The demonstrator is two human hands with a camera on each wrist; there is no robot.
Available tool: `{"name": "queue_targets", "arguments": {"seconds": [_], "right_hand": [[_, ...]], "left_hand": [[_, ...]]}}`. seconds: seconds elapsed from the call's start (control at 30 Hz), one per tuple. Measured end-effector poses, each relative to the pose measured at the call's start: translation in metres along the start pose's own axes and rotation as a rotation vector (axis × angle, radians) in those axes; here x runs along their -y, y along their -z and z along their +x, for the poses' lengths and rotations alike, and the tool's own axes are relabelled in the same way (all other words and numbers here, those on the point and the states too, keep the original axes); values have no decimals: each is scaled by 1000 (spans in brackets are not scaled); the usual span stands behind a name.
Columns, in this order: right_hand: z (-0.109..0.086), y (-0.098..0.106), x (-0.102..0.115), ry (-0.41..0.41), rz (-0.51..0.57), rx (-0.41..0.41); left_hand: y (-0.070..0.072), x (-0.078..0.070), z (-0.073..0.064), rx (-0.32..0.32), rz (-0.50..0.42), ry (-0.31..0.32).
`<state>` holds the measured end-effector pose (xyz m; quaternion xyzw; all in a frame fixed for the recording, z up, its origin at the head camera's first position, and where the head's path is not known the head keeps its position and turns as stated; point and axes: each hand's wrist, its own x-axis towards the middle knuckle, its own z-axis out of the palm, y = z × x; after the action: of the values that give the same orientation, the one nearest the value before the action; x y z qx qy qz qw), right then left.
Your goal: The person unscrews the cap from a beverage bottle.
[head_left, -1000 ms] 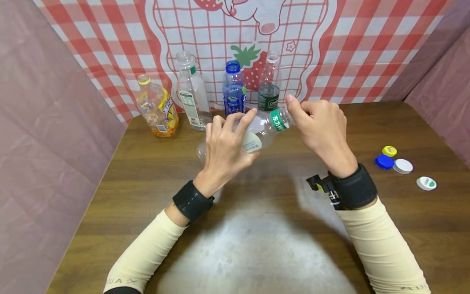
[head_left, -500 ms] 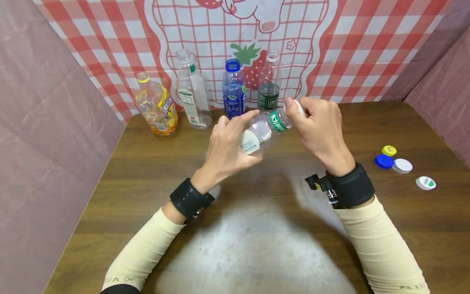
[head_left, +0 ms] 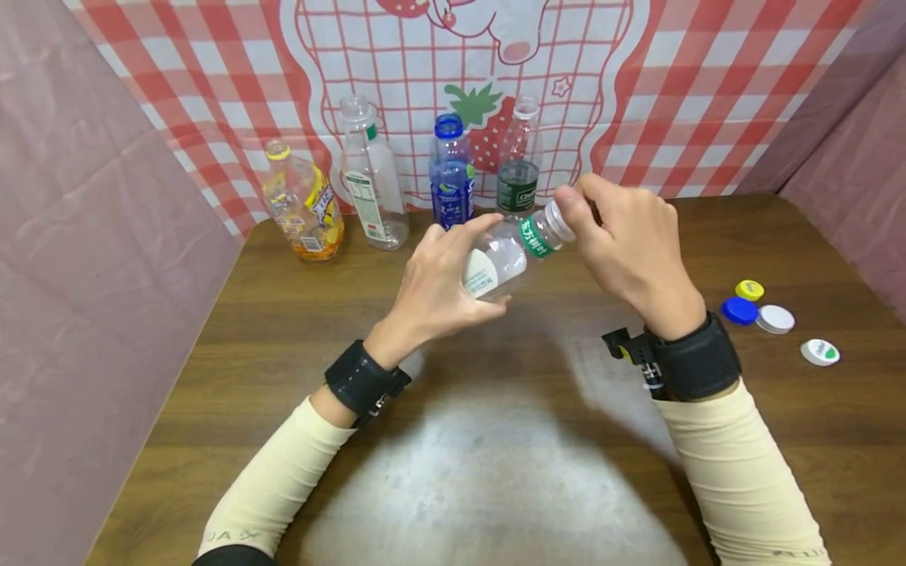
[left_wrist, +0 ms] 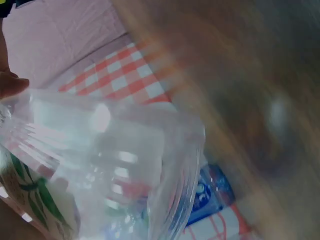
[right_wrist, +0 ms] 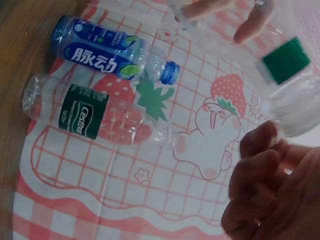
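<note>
My left hand (head_left: 442, 287) grips a clear plastic bottle (head_left: 506, 255) around its body. It is held tilted above the table, with its neck up to the right. A green band circles the neck, and a pale label shows beside my fingers. Close up, the clear bottle (left_wrist: 110, 150) fills much of the left wrist view. At the mouth, my right hand (head_left: 626, 244) has its thumb and fingers curled. In the right wrist view the bottle's neck (right_wrist: 297, 107) looks bare, just above the curled right hand (right_wrist: 270, 190). The white cap is mostly hidden in those fingers.
Uncapped bottles stand along the back: a yellow-labelled one (head_left: 304, 208), a tall clear one (head_left: 371, 185), a blue one (head_left: 451, 177) and a green-labelled one (head_left: 519, 169). To the right lie a yellow cap (head_left: 749, 290), a blue cap (head_left: 740, 310) and two white caps (head_left: 776, 318).
My right hand shifts slightly right from the bottle's neck. The white cap, visible between thumb and finger half a second ago, is now largely covered. My left hand keeps its grip.
</note>
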<state>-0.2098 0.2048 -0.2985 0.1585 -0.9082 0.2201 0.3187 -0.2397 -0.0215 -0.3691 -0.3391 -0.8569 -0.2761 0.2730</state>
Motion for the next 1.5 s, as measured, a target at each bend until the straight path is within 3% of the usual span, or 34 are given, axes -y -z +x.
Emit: {"name": "queue_targets", "arguments": {"seconds": [0.13, 0.27, 0.67, 0.97, 1.23, 1.37, 1.5], "right_hand": [[2, 1, 1, -103, 70, 0], [4, 4, 1, -206, 107, 37], [4, 7, 2, -376, 46, 180], [3, 4, 3, -379, 43, 172], [4, 2, 2, -324, 42, 172], [5, 4, 0, -250, 49, 218], [5, 10, 0, -200, 87, 313]], "left_hand": [[1, 3, -2, -34, 112, -23], [1, 4, -3, -59, 162, -30], [3, 8, -2, -86, 249, -55], [3, 9, -1, -90, 243, -45], [2, 10, -1, -74, 244, -45], [3, 10, -1, -68, 240, -42], [3, 12, -1, -65, 214, -34]]}}
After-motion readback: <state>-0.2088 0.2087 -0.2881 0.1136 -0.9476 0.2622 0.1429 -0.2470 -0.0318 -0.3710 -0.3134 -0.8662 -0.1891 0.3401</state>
